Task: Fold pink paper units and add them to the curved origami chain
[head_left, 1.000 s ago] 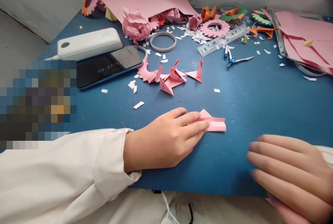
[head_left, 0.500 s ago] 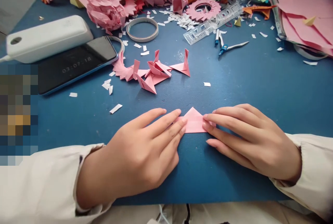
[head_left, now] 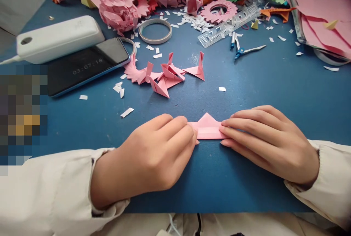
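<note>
A small folded pink paper [head_left: 207, 131], a flat strip with a pointed peak on its far side, lies on the blue table near the front edge. My left hand [head_left: 153, 152] is closed on its left end, with curled fingers hiding that corner and the thumb tip at the near edge. At the right end, my right hand [head_left: 271, 141] pinches the strip with its fingers on top and the thumb by the near edge. Beyond the hands stand several folded pink paper pieces [head_left: 171, 75], joined to a curved pink chain on the left.
A phone [head_left: 90, 69] and a white power bank [head_left: 59, 40] sit at left. Farther back are a tape roll [head_left: 141, 35], a clear ruler [head_left: 229, 26], a compass [head_left: 241, 49], paper scraps and crumpled pink paper [head_left: 113, 11]. Pink sheets [head_left: 323, 16] are stacked at right.
My left fingers have curled in from a stretched pose to grip the strip's left end. My right thumb has come up to the near edge. The view has shifted slightly.
</note>
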Demonstrator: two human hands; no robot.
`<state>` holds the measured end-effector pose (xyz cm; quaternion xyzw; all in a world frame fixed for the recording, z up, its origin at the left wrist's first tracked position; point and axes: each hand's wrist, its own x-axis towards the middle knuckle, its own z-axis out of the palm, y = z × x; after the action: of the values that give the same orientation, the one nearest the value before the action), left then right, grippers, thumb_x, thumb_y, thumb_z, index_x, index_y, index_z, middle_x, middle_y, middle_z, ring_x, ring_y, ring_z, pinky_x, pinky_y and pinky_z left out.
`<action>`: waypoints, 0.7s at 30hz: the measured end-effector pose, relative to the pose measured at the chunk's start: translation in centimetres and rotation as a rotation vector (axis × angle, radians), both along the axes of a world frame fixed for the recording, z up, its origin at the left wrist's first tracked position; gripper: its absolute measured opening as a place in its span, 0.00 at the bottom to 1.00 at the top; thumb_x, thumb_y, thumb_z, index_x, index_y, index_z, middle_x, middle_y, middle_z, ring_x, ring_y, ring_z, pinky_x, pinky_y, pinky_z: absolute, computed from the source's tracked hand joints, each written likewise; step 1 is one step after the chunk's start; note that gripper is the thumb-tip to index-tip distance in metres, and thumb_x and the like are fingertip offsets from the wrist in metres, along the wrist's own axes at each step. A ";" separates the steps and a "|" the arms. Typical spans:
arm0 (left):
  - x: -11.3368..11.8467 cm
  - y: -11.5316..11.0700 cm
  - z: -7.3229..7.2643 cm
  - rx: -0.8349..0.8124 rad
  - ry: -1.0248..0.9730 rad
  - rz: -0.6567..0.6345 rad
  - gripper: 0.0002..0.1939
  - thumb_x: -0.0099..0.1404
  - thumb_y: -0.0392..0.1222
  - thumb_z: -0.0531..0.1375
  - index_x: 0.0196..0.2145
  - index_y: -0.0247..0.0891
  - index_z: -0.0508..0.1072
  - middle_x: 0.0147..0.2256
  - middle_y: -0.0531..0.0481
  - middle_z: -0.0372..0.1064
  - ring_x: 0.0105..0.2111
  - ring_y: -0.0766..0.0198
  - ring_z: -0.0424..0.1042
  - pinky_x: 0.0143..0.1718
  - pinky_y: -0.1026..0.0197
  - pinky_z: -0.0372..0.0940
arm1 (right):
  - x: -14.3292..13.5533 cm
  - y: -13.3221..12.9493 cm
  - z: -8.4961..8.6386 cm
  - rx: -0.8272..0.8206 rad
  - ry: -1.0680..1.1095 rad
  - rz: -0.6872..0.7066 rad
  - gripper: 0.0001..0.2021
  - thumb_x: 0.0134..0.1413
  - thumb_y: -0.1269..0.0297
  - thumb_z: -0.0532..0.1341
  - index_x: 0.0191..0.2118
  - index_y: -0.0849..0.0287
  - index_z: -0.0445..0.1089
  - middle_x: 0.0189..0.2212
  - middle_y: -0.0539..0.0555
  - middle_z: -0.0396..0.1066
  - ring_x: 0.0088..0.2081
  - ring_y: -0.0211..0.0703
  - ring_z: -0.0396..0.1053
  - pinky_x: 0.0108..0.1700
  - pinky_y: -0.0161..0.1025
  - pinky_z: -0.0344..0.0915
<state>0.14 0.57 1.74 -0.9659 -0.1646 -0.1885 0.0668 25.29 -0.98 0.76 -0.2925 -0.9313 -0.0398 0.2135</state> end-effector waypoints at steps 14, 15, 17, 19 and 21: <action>0.0 0.6 -0.8 -0.401 -0.093 0.271 0.10 0.69 0.34 0.53 0.33 0.33 0.73 0.29 0.48 0.65 0.30 0.63 0.65 0.30 0.60 0.62 | 0.0 0.4 -0.3 -0.167 0.053 -0.104 0.02 0.60 0.72 0.58 0.37 0.60 0.66 0.36 0.55 0.72 0.36 0.42 0.68 0.38 0.43 0.63; 0.0 0.6 -0.8 -0.452 -0.098 0.294 0.10 0.69 0.35 0.53 0.33 0.34 0.73 0.30 0.49 0.65 0.31 0.63 0.64 0.31 0.60 0.62 | 0.0 0.5 -0.3 -0.190 0.056 -0.115 0.02 0.60 0.72 0.58 0.36 0.60 0.66 0.36 0.55 0.71 0.36 0.42 0.68 0.38 0.43 0.63; 0.1 0.6 -0.8 -0.497 -0.109 0.308 0.10 0.69 0.36 0.53 0.34 0.34 0.73 0.30 0.50 0.64 0.31 0.64 0.64 0.31 0.60 0.61 | 0.2 0.6 -0.3 -0.224 0.068 -0.121 0.02 0.60 0.72 0.58 0.36 0.60 0.66 0.36 0.55 0.70 0.36 0.42 0.67 0.39 0.43 0.63; 0.1 0.6 -0.8 -0.485 -0.121 0.290 0.10 0.69 0.36 0.53 0.33 0.34 0.73 0.29 0.50 0.64 0.31 0.64 0.64 0.30 0.60 0.61 | 0.2 0.6 -0.3 -0.235 0.082 -0.108 0.02 0.61 0.71 0.58 0.36 0.59 0.66 0.37 0.55 0.70 0.37 0.42 0.67 0.40 0.43 0.63; 0.2 0.6 -0.9 -0.452 -0.126 0.258 0.10 0.68 0.35 0.54 0.32 0.33 0.74 0.29 0.49 0.64 0.30 0.64 0.63 0.29 0.60 0.60 | 0.2 0.5 -0.3 -0.227 0.095 -0.096 0.02 0.62 0.69 0.57 0.36 0.59 0.66 0.38 0.56 0.70 0.38 0.44 0.67 0.41 0.45 0.63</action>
<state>0.33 1.21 0.85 -0.9137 -0.3280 -0.1966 -0.1375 25.54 -0.45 0.42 -0.3606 -0.9035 0.0696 0.2209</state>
